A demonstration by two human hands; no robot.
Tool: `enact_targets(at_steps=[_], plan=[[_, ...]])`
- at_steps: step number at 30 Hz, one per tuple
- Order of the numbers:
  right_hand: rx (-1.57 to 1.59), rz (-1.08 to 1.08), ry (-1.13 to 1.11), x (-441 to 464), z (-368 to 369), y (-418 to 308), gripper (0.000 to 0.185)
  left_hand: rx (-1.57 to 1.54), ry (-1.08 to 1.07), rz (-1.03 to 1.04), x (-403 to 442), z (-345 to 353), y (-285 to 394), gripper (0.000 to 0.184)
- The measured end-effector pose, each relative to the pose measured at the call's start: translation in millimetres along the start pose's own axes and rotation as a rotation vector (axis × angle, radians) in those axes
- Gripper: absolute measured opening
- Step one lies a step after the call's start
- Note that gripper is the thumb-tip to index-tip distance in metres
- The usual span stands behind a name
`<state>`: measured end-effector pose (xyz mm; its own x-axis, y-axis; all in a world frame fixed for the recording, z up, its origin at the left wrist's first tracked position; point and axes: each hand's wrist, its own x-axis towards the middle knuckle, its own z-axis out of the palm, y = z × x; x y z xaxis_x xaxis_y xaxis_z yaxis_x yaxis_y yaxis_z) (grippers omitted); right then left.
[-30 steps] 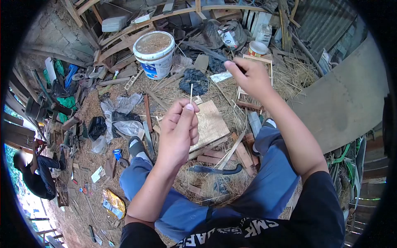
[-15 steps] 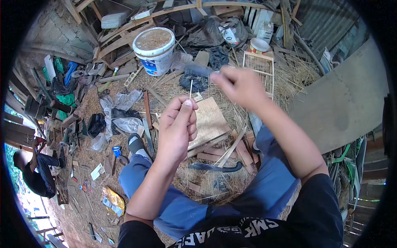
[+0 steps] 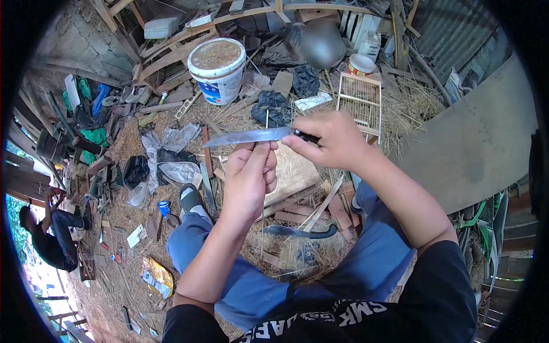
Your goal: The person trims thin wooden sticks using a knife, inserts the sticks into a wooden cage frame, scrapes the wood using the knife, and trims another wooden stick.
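My left hand [image 3: 250, 172] pinches a thin, pale stick [image 3: 267, 118] that stands upright, its upper end showing past the fingertips. In my right hand [image 3: 331, 139] is the dark handle of a knife [image 3: 243, 136]. The blade points left and lies across the stick, just above my left thumb; whether it touches the stick I cannot tell. Below my hands a flat wooden block [image 3: 294, 177] rests on the ground. Between my legs lies a second, curved knife [image 3: 297, 231] with a black handle.
Beyond my hands stand a white bucket [image 3: 216, 71] and a barred wooden frame [image 3: 359, 106]. Wood offcuts [image 3: 337, 208], straw and plastic bags [image 3: 177, 154] litter the ground. A large board [image 3: 474, 148] leans at right. Another person [image 3: 54, 234] sits at far left.
My right hand has brought the knife down and left, from a blurred swing beside the stick to across it. My left hand keeps hold of the stick in nearly the same place.
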<state>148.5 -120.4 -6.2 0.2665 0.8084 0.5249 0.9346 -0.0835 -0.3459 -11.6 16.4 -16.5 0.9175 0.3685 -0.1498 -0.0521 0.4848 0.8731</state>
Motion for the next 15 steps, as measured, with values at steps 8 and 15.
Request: enact_targets(at_steps=[8, 15], plan=[[-0.048, 0.474, 0.116, 12.0, -8.4, 78.0, 0.05, -0.076, -0.143, 0.019, -2.6, -2.1, 7.9, 0.017], [-0.05, 0.579, -0.178, -4.1, 44.3, 77.7, 0.048, -0.077, -0.084, 0.254, 32.3, -35.0, -1.8, 0.015]])
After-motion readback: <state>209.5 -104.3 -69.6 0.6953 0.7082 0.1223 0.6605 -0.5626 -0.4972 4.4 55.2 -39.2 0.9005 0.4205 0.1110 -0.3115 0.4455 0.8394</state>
